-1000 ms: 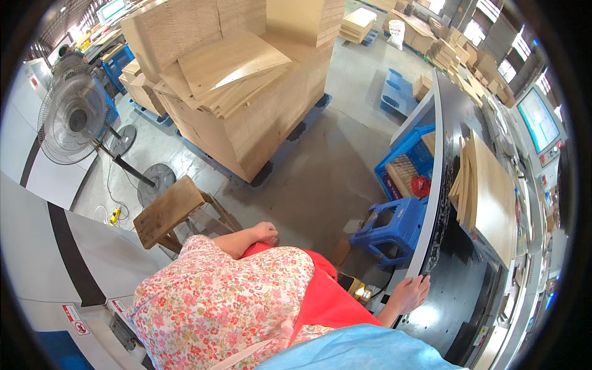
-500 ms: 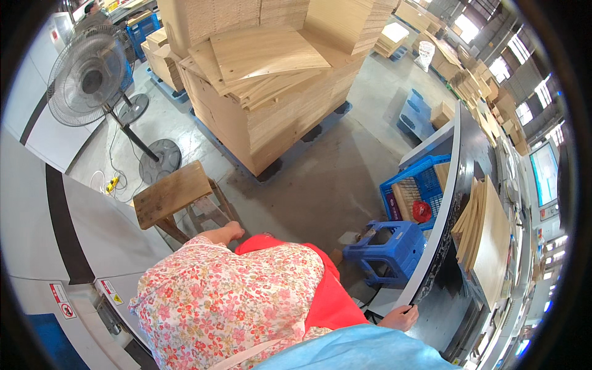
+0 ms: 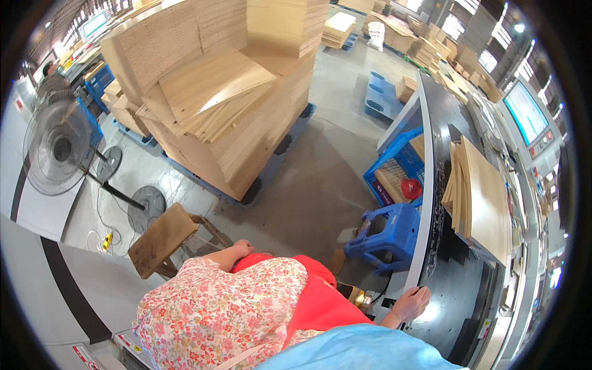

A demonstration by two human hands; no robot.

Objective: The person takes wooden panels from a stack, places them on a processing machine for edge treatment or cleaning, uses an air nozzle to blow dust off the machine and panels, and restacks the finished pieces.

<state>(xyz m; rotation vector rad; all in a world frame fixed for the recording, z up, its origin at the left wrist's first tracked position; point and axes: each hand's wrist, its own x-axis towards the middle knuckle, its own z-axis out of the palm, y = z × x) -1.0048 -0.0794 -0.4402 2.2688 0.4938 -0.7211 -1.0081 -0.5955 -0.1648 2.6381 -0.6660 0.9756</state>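
My left hand (image 3: 244, 248) is loosely closed over the red apron (image 3: 317, 299), close to the wooden stool (image 3: 161, 240); nothing shows in its fingers. On the right, my right hand (image 3: 412, 304) rests at the near edge of the black machine table (image 3: 453, 296), thumb and fingers bent but apart, with no object visible in it. Beyond that hand, a fanned stack of wooden panels (image 3: 484, 191) lies on the table. Below the table edge stands a blue plastic stool (image 3: 385, 234).
A tall stack of wooden boards (image 3: 246, 151) sits on a blue pallet ahead. Left of it stand a floor fan (image 3: 61, 148) and cables. A blue crate (image 3: 398, 169) holds a red bag. A screen (image 3: 526, 111) is at the far right; another person (image 3: 52, 80) is far left.
The view has turned right, so the board stack and fan sit further left. My right hand has moved from gripping the table edge to lying on its top.
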